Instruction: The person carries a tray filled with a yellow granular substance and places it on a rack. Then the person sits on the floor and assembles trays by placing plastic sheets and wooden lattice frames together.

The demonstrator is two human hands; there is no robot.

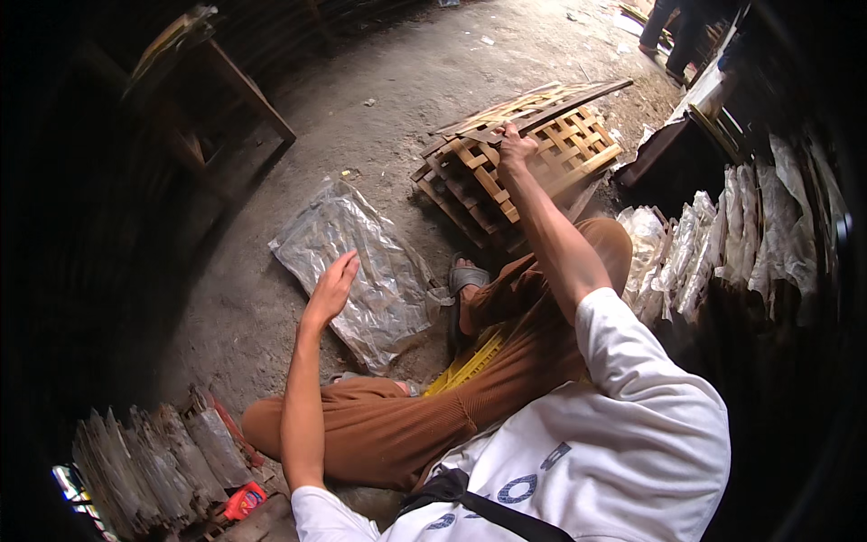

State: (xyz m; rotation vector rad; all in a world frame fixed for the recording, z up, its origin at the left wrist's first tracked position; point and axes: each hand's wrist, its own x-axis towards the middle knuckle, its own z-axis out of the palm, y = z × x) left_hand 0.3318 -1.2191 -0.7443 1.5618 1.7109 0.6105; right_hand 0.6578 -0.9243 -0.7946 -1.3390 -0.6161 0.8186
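My right hand (516, 150) reaches far forward, its fingers closed at the near edge of a woven bamboo panel (569, 149) with a dark wooden strip along its top. That panel leans with several other slatted panels in a stack on the ground. My left hand (332, 287) is held over a flat piece wrapped in clear, crinkled plastic (379, 271). Its fingers are stretched out with nothing in them. Whether they touch the plastic I cannot tell. The wrapped piece lies on the ground in front of my crossed legs.
A yellow plastic seat or crate (465, 363) shows beneath me. Rows of plastic-wrapped panels (750, 226) stand at the right, with more panels (163, 461) near a red packet (244, 499) at lower left. A wooden stand (242, 81) is far left. Another person's legs (673, 36) show far right.
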